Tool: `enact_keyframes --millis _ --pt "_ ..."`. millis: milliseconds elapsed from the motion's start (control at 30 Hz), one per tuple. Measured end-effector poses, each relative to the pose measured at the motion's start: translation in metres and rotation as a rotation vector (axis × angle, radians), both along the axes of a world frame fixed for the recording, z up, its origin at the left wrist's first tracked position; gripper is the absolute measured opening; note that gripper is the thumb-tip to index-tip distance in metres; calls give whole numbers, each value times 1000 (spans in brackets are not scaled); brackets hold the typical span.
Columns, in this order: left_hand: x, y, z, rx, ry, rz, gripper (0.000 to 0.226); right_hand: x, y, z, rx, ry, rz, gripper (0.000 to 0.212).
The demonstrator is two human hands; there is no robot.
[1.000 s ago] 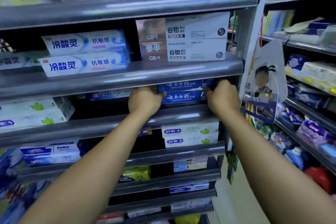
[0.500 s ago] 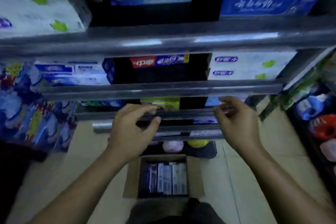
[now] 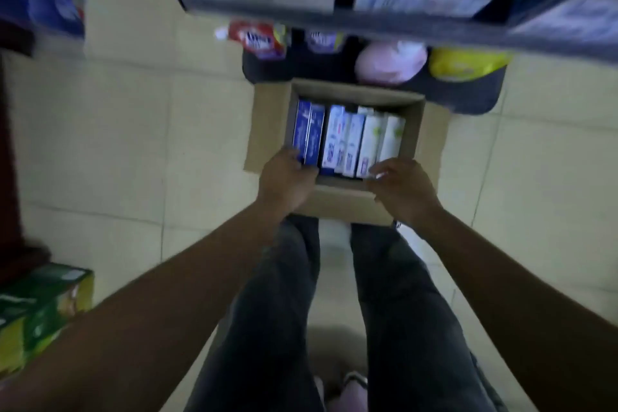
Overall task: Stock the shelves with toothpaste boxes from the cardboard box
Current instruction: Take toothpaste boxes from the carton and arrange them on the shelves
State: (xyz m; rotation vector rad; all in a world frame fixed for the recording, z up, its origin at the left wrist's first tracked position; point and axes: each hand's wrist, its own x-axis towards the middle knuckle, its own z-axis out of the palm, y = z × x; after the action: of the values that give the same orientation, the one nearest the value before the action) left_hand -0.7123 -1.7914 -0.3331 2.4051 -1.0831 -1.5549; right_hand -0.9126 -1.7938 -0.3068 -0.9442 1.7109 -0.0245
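Because the cardboard box (image 3: 267, 130) sits open on the floor (image 3: 150, 130) at the foot of the shelves (image 3: 418, 15), the head view looks straight down both arms into it. Toothpaste boxes (image 3: 347, 140) stand on edge in a tight row inside, so only their ends offer a hold. At the near-left corner the left hand (image 3: 284, 181) pinches the blue pair (image 3: 309, 130) by its near end. At the near-right corner the right hand (image 3: 404, 191) curls onto the white ones (image 3: 384, 137); blur hides whether it grips.
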Motion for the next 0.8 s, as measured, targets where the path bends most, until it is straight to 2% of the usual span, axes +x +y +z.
enact_keyframes --millis 67,167,267,367,500,600,700,800 --pt "-6 3 -63 108 19 67 6 8 5 -55 59 4 -12 11" --pt "-16 8 -157 270 82 325 30 11 11 -132 90 -8 -78 13" --pt "-26 -1 -229 325 85 494 47 9 9 -188 72 -32 -99 12" --pt "-32 -19 -282 381 125 697 42 3 2 -235 43 -42 -124 13" --pt "-39 -29 -325 413 241 861 20 -8 0 -276 26 -85 -142 19" --pt "-44 -23 -343 318 333 1026 22 -17 7 -288 44 -84 -162 16" --pt "-49 -22 -346 181 427 1151 34 -25 16 -288 72 -81 -193 9" --pt "-47 -30 -345 139 427 1205 35 -29 23 -285 112 -93 -289 12"
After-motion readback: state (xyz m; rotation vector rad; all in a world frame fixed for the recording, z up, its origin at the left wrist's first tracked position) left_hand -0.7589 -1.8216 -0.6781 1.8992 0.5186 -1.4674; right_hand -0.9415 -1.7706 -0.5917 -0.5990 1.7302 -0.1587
